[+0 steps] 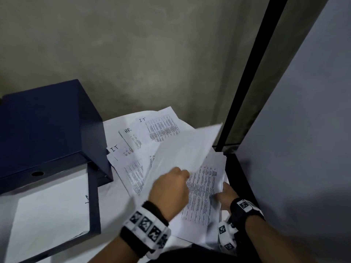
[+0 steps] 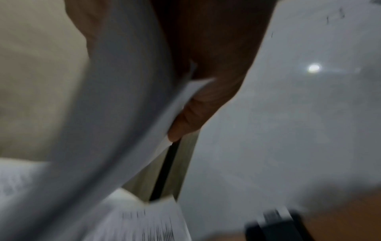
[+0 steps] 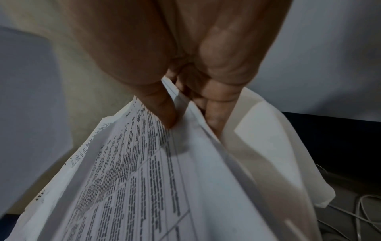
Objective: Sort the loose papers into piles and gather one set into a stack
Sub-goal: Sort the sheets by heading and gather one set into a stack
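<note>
1. Papers everywhere: loose sheets (image 1: 144, 133) fan out over the bench (image 1: 112, 198), just right of a dark blue box file (image 1: 47, 126).
2. Handwritten labels show on three of them: "IT" on the far sheet (image 1: 142, 119), "HR" on the next one (image 1: 128, 130), and another "IT" (image 1: 114, 148) right beside the box file's corner.
3. Left hand (image 1: 169, 188) is up over the middle of the spread, fingers curled round a blank-backed sheet (image 1: 182, 149) that lifts off the pile and tilts up towards the wall.
4. From the left wrist, that sheet (image 2: 115, 114) curves past the camera, blurred, with a thumb (image 2: 185, 120) pressed on its edge.
5. Right hand (image 1: 227, 196) sits at the right edge of the spread, clamped on a printed set (image 1: 201, 194) with dense text and table lines.
6. The right wrist view is clear on it: thumb (image 3: 163, 112) on top of the printed page (image 3: 144, 171), fingers (image 3: 214, 114) curled underneath, several sheets pinched between.
7. That held set hangs at the bench's right side, close to a black frame post (image 1: 247, 76) and a pale grey panel (image 1: 303, 130).
8. Down on the near left, a second open folder (image 1: 94, 205) lies flat with a white sheet (image 1: 51, 211) inside it, partly under the box file.
9. Both wrists wear black bands with checkered markers (image 1: 146, 224).
</note>
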Demonstrator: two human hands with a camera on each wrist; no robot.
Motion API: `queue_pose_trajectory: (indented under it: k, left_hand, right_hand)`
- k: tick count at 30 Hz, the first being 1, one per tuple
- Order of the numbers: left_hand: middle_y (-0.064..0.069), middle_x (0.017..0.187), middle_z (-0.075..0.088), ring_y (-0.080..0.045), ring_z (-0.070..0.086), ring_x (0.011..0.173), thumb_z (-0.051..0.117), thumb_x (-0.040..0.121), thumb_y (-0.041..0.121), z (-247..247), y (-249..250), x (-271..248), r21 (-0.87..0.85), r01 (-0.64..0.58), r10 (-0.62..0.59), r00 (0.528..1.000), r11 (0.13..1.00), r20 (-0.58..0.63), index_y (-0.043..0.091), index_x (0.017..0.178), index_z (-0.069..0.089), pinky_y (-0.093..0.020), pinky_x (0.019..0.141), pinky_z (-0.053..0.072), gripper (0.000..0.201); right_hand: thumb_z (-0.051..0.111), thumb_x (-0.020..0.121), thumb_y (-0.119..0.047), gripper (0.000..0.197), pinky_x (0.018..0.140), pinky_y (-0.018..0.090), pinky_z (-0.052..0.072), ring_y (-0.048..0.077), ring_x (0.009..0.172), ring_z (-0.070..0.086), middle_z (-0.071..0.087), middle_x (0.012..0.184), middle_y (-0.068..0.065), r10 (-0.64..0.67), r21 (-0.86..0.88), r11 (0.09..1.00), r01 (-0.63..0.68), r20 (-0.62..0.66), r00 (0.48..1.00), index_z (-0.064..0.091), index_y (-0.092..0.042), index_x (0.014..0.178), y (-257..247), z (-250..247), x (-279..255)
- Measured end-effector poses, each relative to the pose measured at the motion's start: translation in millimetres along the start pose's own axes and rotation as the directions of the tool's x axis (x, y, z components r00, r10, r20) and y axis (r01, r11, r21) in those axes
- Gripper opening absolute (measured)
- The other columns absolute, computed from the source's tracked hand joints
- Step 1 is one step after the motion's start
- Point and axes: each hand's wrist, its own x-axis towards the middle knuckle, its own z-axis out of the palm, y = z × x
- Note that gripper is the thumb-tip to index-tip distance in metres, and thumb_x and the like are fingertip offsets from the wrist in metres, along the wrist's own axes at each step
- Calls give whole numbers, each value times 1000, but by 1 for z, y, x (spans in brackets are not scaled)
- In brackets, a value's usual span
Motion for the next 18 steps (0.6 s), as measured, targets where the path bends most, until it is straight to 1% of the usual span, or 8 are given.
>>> queue_pose_trajectory:
  k: [3,5,8,11,13,16,17,18]
  left_hand:
    - [-7,89,64,-26,61,80,40,98,33,55,-1,3,-136,-26,61,962,990,265,17,94,64,-32,70,47,29]
    - [-11,87,70,-29,63,82,41,98,27,77,-10,5,-220,22,66,920,975,387,12,89,66,-30,67,43,31]
    - [-12,99,71,-28,64,91,41,97,17,82,-25,10,-269,123,-11,924,955,383,8,93,67,-23,67,37,28]
    - [-5,92,68,-22,62,85,45,100,19,65,-43,18,-453,188,-70,962,872,264,14,93,61,-22,69,36,18]
    - [0,80,62,-16,56,74,48,100,19,40,-49,20,-690,208,-82,974,693,211,18,86,58,-24,71,38,18]
    - [2,79,66,-11,61,78,48,99,8,3,-62,19,-933,233,-209,961,273,179,15,82,61,-18,75,46,23]
    - [3,89,72,-10,66,86,47,99,7,0,-72,21,-947,246,-271,945,207,186,12,91,65,-18,78,49,20]
    - [-1,102,74,-13,67,98,46,99,8,3,-86,23,-935,278,-339,921,221,194,9,102,65,-23,85,50,19]
  right_hand:
    - [72,59,-7,54,74,59,59,36,98,66,70,106,11,16,76,997,-14,-26,1000,61,-22,110,-37,6,-54]
    - [67,66,-1,47,69,56,59,36,94,66,68,106,18,49,188,981,-40,-45,998,61,-14,111,-52,9,-71]
    - [54,93,-16,23,62,41,55,33,87,64,64,105,17,122,365,925,-102,-33,992,57,-9,114,-61,11,-82]
    - [51,97,-38,33,68,40,55,32,98,63,61,119,11,133,368,922,-121,-8,991,50,-17,123,-60,11,-82]
    - [58,94,-37,30,71,39,53,26,96,61,58,116,6,116,322,940,-109,-1,993,48,-17,114,-61,9,-85]
    - [70,87,-33,33,84,42,49,23,103,57,60,107,1,80,227,971,-76,-8,997,49,-15,106,-61,9,-83]
    - [77,80,-33,42,86,43,53,23,103,62,67,108,1,53,188,981,-50,-12,999,56,-12,110,-59,10,-79]
    - [82,72,-32,51,84,46,57,25,100,68,71,107,3,43,156,987,-41,-12,999,59,-12,113,-59,11,-78]
